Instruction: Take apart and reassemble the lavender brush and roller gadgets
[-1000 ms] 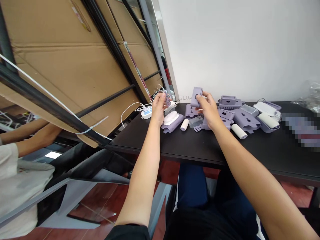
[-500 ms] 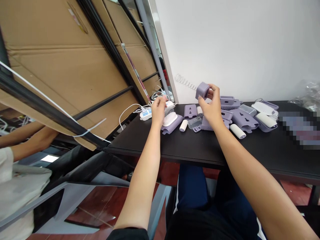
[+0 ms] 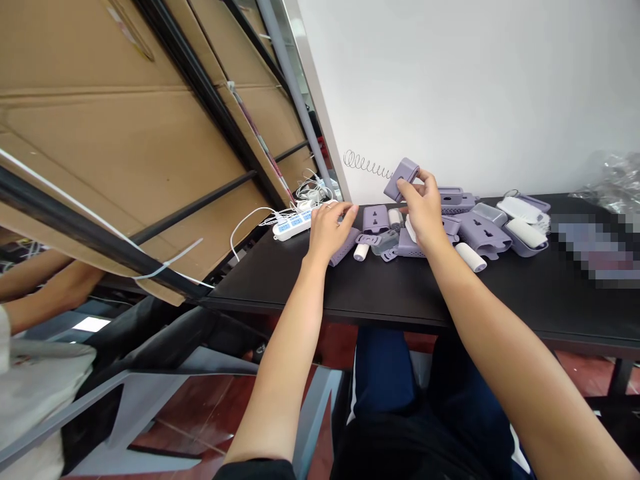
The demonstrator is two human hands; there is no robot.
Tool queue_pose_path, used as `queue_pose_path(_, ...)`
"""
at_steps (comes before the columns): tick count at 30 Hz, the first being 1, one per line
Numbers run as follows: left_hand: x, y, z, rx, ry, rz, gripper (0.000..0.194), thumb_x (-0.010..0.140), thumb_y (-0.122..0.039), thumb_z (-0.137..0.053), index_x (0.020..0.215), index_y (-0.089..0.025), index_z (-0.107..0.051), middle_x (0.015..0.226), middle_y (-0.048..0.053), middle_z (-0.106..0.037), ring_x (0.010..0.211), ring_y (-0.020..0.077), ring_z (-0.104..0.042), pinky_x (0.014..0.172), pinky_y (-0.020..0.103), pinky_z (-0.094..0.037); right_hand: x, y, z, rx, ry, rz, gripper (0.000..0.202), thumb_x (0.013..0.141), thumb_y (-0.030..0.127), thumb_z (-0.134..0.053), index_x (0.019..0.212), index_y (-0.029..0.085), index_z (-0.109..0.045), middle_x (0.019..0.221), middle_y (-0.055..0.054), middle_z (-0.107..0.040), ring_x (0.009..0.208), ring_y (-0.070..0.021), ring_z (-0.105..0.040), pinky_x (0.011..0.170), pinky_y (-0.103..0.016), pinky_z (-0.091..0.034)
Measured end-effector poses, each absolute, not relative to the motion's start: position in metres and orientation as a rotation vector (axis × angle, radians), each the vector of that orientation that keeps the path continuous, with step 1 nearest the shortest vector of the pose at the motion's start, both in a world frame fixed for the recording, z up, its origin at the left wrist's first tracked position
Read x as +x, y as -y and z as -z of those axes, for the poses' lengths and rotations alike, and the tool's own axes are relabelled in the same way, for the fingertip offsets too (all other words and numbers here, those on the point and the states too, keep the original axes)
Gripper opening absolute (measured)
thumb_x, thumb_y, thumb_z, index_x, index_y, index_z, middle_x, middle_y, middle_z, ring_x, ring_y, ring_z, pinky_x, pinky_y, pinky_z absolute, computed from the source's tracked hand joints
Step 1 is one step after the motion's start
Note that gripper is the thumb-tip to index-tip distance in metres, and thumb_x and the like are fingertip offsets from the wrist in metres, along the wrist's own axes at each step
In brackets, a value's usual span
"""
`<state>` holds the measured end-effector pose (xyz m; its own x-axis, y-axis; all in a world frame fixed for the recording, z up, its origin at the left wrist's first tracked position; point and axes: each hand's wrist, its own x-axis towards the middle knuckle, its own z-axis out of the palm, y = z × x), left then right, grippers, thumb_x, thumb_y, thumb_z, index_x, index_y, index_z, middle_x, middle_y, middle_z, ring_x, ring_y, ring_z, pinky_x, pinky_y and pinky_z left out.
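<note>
My right hand (image 3: pixel 423 200) grips a small purple case (image 3: pixel 401 179) above the table, with a thin wire coil (image 3: pixel 367 163) stretching left from it in front of the wall. Over the left end of the parts, my left hand (image 3: pixel 331 230) has its fingers apart and nothing visible in them. Beneath it lies a purple holder (image 3: pixel 345 248), partly covered by the hand. Between the hands are a purple piece with dark slots (image 3: pixel 376 219), a white roller (image 3: pixel 361 252) and a clear box (image 3: pixel 385 242). Another white roller (image 3: pixel 471 257) lies right of my right forearm.
More purple holders (image 3: pixel 483 233) and white pieces (image 3: pixel 525 233) are heaped at the right on the black table (image 3: pixel 400 293). A power strip (image 3: pixel 293 225) with cables sits at the back left. Crumpled clear plastic (image 3: pixel 617 183) lies far right. At the left, another person's arm shows.
My left hand has spread its fingers and moved slightly right. The purple case in my right hand has tilted and turned. The white oval piece near my left hand is no longer visible.
</note>
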<state>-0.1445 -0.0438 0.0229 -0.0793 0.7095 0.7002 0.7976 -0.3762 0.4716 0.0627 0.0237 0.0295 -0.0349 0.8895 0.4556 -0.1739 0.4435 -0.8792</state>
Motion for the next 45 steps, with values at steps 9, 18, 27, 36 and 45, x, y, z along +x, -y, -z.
queue_pose_path(9, -0.123, 0.040, -0.024, -2.196, 1.467, 2.627, 0.049, 0.088, -0.066, -0.072, 0.116, -0.026, -0.078, 0.126, 0.009, -0.074, 0.117, 0.0263, -0.070, 0.084, 0.034, -0.059, 0.052, 0.014, -0.041, -0.465, 1.523, -1.371, 0.058, 0.076, 0.053, -0.083, 0.120, 0.029, -0.053, 0.121, -0.004, -0.075, 0.111, -0.0241, -0.070, 0.088, -0.041, -0.062)
queue_pose_path(18, -0.132, 0.036, -0.027, -2.053, 1.368, 2.975, 0.033, 0.085, -0.050, -0.083, 0.101, -0.022, -0.074, 0.119, 0.008, -0.077, 0.126, 0.0254, -0.070, 0.099, 0.035, -0.059, 0.042, 0.015, -0.033, -0.463, 1.641, -1.383, 0.057, 0.081, 0.050, -0.077, 0.128, 0.029, -0.052, 0.116, -0.004, -0.076, 0.108, -0.0238, -0.071, 0.091, -0.044, -0.062)
queue_pose_path(27, -0.131, 0.027, -0.025, -1.850, 1.305, 3.035, 0.030, 0.086, -0.047, -0.082, 0.099, -0.022, -0.074, 0.110, 0.005, -0.078, 0.120, 0.0200, -0.072, 0.104, 0.031, -0.058, 0.024, 0.025, -0.028, -0.599, 1.776, -0.824, 0.054, 0.086, 0.038, -0.067, 0.134, 0.028, -0.044, 0.124, -0.008, -0.072, 0.112, -0.0277, -0.072, 0.101, -0.049, -0.058)
queue_pose_path(36, -0.189, 0.021, -0.026, -1.418, 1.661, 2.752, 0.026, 0.087, -0.050, -0.077, 0.093, -0.024, -0.073, 0.097, 0.002, -0.077, 0.085, 0.0124, -0.069, 0.075, 0.022, -0.056, 0.044, 0.006, -0.027, -0.787, 1.662, -0.778, 0.054, 0.096, 0.043, -0.057, 0.145, 0.029, -0.042, 0.123, -0.010, -0.069, 0.110, -0.0282, -0.070, 0.100, -0.051, -0.057)
queue_pose_path(45, -0.185, 0.016, -0.009, -1.737, 2.164, 1.654, 0.021, 0.085, -0.035, -0.071, 0.093, -0.020, -0.083, 0.101, 0.007, -0.080, 0.097, 0.0245, -0.069, 0.092, 0.035, -0.048, 0.048, 0.024, -0.037, -1.129, 1.883, -0.403, 0.056, 0.099, 0.047, -0.055, 0.148, 0.021, -0.048, 0.116, -0.016, -0.074, 0.107, -0.0394, -0.069, 0.097, -0.057, -0.052)
